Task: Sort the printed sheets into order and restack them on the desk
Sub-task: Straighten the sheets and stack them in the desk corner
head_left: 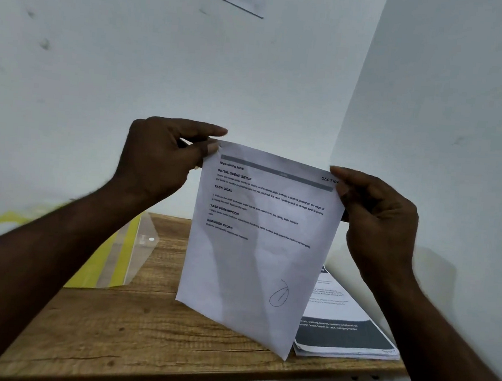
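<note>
Sheet [257,251], printed and headed "Wipe dining table", hangs above the desk [131,325], pinched at its top corners by left hand [159,159] and right hand [376,224]. Stack [343,333] lies on the desk's right; folder [118,255] lies left.

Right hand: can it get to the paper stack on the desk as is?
Likely yes, once freed. The right hand pinches the top right corner of the raised sheet; the left hand pinches the other top corner. The paper stack lies on the desk below the right hand, nothing between them.
</note>
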A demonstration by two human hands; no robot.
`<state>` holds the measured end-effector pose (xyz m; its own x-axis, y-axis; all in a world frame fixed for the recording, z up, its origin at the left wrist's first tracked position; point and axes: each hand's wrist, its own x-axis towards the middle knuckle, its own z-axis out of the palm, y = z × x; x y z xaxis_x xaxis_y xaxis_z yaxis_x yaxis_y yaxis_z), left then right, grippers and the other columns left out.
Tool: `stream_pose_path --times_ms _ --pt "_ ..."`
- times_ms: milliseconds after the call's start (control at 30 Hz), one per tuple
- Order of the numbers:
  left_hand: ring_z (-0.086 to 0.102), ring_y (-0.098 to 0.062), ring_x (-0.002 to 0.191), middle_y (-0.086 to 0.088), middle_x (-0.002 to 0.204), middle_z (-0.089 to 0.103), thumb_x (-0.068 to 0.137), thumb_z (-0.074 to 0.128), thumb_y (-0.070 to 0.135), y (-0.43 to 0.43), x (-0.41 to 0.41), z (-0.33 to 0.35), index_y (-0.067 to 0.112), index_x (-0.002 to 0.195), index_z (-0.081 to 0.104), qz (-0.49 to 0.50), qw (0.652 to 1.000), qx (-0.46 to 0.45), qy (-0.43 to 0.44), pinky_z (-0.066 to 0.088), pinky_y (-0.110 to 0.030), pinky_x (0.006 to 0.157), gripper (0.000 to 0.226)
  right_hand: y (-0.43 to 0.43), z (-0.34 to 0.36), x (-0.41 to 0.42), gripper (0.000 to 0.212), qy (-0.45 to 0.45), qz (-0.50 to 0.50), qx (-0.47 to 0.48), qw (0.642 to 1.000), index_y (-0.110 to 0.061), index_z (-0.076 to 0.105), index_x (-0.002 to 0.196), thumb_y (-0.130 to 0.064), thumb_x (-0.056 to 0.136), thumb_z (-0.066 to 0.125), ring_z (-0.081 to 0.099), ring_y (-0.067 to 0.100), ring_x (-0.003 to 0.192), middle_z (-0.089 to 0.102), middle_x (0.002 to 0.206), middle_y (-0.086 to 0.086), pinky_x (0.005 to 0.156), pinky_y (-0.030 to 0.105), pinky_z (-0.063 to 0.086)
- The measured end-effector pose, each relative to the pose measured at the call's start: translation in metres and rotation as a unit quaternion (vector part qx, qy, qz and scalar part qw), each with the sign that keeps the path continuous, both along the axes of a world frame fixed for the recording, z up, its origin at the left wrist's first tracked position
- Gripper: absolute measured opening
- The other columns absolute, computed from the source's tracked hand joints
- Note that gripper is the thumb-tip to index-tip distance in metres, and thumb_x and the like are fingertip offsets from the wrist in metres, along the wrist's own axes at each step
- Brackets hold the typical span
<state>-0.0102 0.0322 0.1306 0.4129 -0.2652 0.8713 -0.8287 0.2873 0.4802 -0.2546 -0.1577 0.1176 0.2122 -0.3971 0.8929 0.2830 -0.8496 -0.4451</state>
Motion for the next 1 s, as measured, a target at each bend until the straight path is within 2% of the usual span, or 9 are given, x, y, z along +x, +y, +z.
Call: stream_pose_path --times_ms 200,433,667,833,1000 --pt "0.075 0.0 0.078 0.01 0.098 0.078 0.094 0.078 0.014 0.0008 0.0011 0.0001 0.02 0.111 0.081 0.004 1.0 -0.001 -0.01 0.061 -0.018 0.074 0.018 -0.0021 -0.0013 0.0001 0.024 -0.004 -0.006 -0.006 1.0 -0.03 0.079 0.113 -0.014 0.098 0.069 0.074 0.025 0.102 0.08 0.108 -0.005 0.086 0.061 0.06" --pt "0.074 0.0 0.075 0.013 0.096 0.077 0.093 0.079 0.016 0.0028 0.0021 0.0011 0.023 0.113 0.08 -0.002 1.0 0.017 -0.016 0.061 -0.02 0.076 0.021 -0.0035 -0.0022 0.0013 0.026 -0.007 0.001 -0.001 1.0 -0.031 0.079 0.112 -0.01 0.1 0.069 0.075 0.023 0.103 0.08 0.109 -0.005 0.087 0.059 0.06" --pt "0.076 -0.004 0.087 0.009 0.101 0.079 0.093 0.079 0.011 0.0022 0.0027 0.0007 0.026 0.114 0.078 -0.011 1.0 0.025 -0.014 0.063 -0.029 0.087 0.026 -0.0053 -0.0012 0.0011 0.026 -0.011 0.003 0.005 1.0 -0.031 0.079 0.112 -0.012 0.098 0.069 0.074 0.022 0.104 0.08 0.109 -0.006 0.089 0.061 0.059" --pt "0.076 -0.004 0.088 0.008 0.102 0.079 0.092 0.079 0.013 0.0008 0.0036 0.0017 0.024 0.116 0.078 0.007 0.999 0.028 -0.033 0.061 -0.023 0.088 0.026 -0.0043 -0.001 0.0002 0.028 -0.01 0.0 0.008 1.0 -0.031 0.079 0.112 -0.009 0.099 0.069 0.075 0.02 0.101 0.08 0.108 -0.007 0.086 0.058 0.061" --pt "0.074 0.003 0.083 0.004 0.099 0.078 0.093 0.079 0.012 0.0009 0.0038 0.0026 0.016 0.116 0.079 0.01 0.999 0.028 -0.045 0.057 -0.012 0.081 0.023 -0.0046 0.0003 0.0011 0.023 -0.008 -0.01 0.0 1.0 -0.034 0.08 0.112 -0.019 0.096 0.069 0.074 0.029 0.097 0.08 0.107 -0.008 0.083 0.062 0.059"
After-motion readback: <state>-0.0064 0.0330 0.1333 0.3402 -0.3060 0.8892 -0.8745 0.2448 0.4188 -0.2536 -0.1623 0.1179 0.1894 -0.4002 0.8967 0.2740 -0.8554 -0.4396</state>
